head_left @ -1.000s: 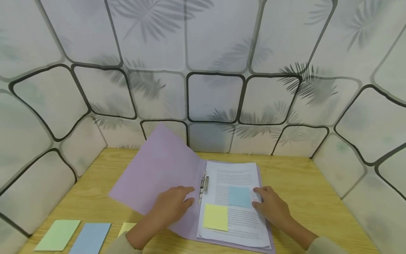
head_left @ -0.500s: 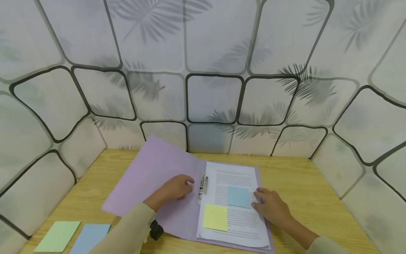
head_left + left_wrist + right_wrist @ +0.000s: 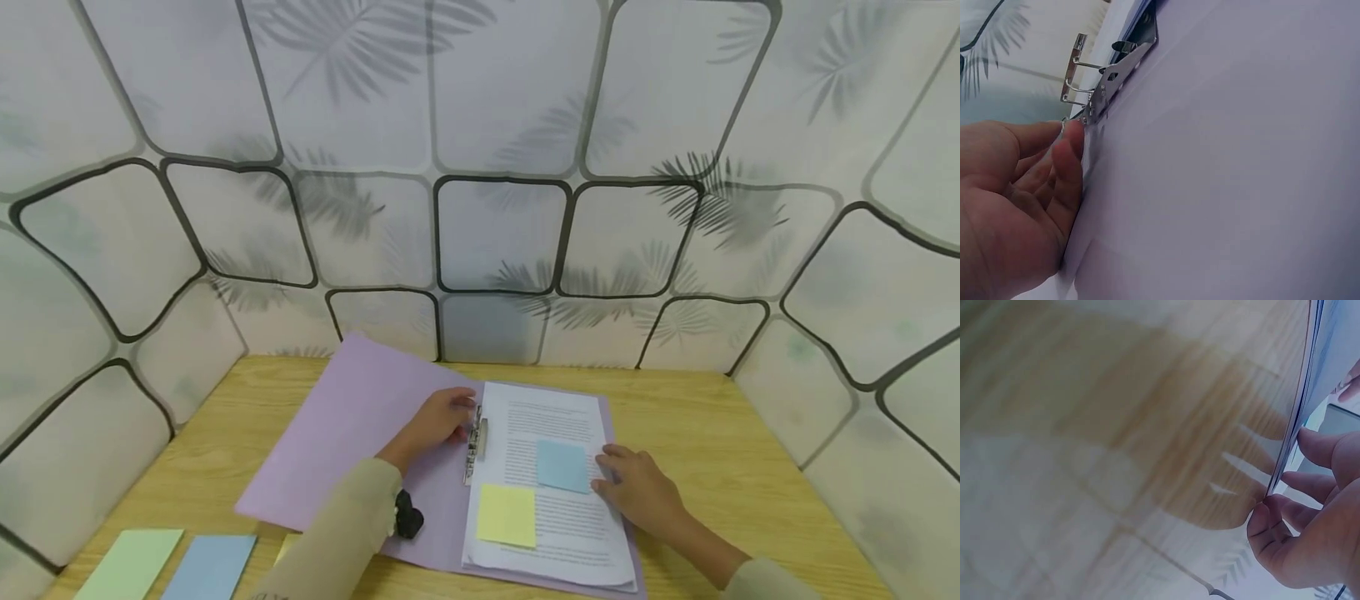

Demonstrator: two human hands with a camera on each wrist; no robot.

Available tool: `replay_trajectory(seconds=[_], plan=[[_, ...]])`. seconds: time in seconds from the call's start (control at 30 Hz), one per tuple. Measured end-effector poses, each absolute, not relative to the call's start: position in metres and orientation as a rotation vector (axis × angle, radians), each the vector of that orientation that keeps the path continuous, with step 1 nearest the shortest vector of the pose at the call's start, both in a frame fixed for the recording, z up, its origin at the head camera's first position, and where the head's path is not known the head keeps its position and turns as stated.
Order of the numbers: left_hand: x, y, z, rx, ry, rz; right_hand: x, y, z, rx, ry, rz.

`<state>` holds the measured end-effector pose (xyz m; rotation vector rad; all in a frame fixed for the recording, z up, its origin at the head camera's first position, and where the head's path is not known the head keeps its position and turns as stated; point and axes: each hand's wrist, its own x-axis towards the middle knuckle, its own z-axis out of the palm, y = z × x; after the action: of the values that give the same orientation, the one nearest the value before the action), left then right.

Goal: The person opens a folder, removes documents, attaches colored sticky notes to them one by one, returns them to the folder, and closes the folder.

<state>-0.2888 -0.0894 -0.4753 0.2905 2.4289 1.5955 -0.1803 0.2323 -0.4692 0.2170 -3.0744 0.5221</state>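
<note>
A purple folder (image 3: 352,417) lies opened on the wooden table, its cover spread to the left and slightly raised. On its right side rests a stack of printed sheets (image 3: 555,408), bearing a blue sticky note (image 3: 562,467) and a yellow sticky note (image 3: 507,516). Along the spine runs a metal ring clip (image 3: 476,446); its raised rings show in the left wrist view. My left hand (image 3: 441,417) pinches the clip's far end with bent fingers, partly covering it. My right hand (image 3: 637,487) rests its fingertips on the right edge of the sheets and folder.
At the front left lie a green pad (image 3: 131,562), a blue pad (image 3: 210,567) and a yellow one (image 3: 285,547) mostly hidden by my left sleeve. Patterned walls (image 3: 495,233) enclose the wooden table (image 3: 690,425) at the back and both sides.
My left hand has moved away from me and right, from over the folder cover to the clip's far end. The cover has sunk lower. My right hand has stayed at the sheets' edge.
</note>
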Motion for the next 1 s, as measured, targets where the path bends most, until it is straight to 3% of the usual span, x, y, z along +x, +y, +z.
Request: replay_trajectory(seconds=[0.27,0.73,1.0], plan=[[-0.29,-0.087,-0.481,0.298,2.45,1.729,-0.178,0.234,-0.467,0.257,-3.056,0.503],[-0.237,-0.112,-0.464,0.352,2.479,1.691,-0.179,0.234,-0.466,0.295,-3.036,0.489],[-0.228,-0.117,-0.47,0.379,2.404,1.73,-0.179,0.233,-0.468,0.29,-3.057,0.494]])
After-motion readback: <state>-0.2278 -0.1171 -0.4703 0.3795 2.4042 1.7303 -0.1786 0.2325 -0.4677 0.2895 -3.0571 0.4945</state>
